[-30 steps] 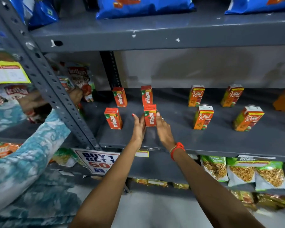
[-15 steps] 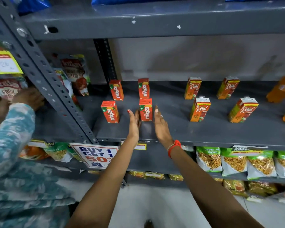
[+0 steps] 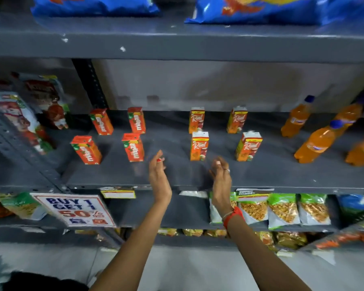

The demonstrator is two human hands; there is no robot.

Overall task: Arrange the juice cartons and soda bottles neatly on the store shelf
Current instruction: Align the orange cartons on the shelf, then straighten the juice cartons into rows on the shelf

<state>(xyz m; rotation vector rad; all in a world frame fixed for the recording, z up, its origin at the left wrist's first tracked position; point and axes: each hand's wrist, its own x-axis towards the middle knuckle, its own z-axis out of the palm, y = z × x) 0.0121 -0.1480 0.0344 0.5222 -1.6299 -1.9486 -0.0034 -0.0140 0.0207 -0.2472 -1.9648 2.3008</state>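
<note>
we find the left hand (image 3: 158, 177) and right hand (image 3: 220, 175) spread wide, holding nothing, above the grey shelf (image 3: 177, 177). four red cartons (image 3: 133, 147) stand upright left, four orange cartons (image 3: 199, 145) centre, sealed bottles of orange soda (image 3: 315, 142) right.

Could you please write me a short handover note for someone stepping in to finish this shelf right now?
Left hand: open, empty, above the shelf front edge.
Right hand: fingers loosely curled, holding nothing, just in front of the front-left Real carton.
Done: four red Maaza cartons stand upright in two rows of two; four Real cartons likewise to their right.
Left: the orange soda bottles at the right end look tilted and unevenly spaced; straighten them. The front-right Real carton sits slightly turned; probably square it up too.
</note>
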